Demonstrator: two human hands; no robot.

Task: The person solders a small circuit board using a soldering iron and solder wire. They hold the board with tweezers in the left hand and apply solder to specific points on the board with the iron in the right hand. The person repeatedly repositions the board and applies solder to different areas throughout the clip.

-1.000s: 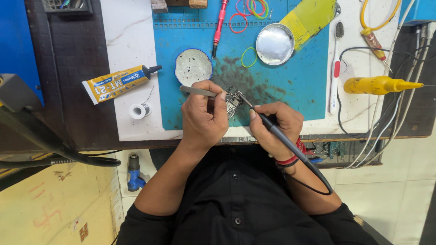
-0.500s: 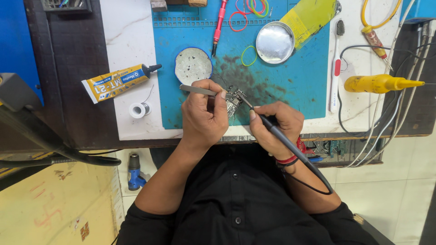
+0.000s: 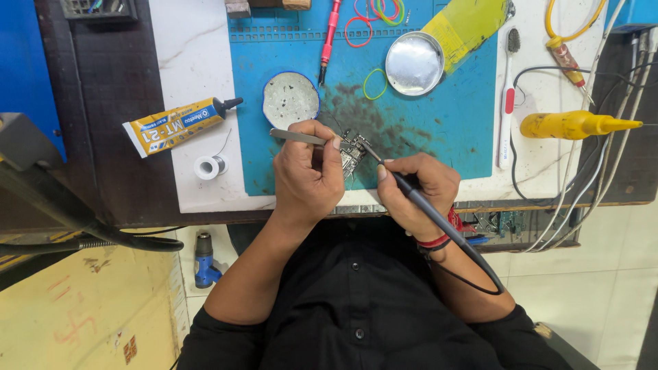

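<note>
**Blue mat, small board, two steady hands**

Blue matting (image 3: 439, 130) covers the middle of the bench (image 3: 192, 62), and a small circuit board (image 3: 351, 152) lies at its near edge, right between the person's hands. The left hand (image 3: 306, 171) has its fingers closed around metal tweezers (image 3: 296, 136), whose free end sticks out to the left; the tips are hidden behind the fingers, seemingly at the board, probably to pin it or a part in place. The right hand (image 3: 411, 188) grips a black soldering iron (image 3: 404, 183) like a pen, fingers tight around it, its tip resting on the board and its cord trailing back over the wrist, out of the way of the work. Both hands sit low at the bench edge, which looks like a way of bracing for fine work.

Just beyond the board stands a round tin (image 3: 290, 100), and further right a shiny metal dish (image 3: 414, 63). A yellow glue tube (image 3: 179, 125) and a small reel of solder wire (image 3: 207, 166) lie to the left, off the mat. A yellow-handled tool (image 3: 572, 125) and a white brush (image 3: 507, 103) rest well apart on the right.
</note>
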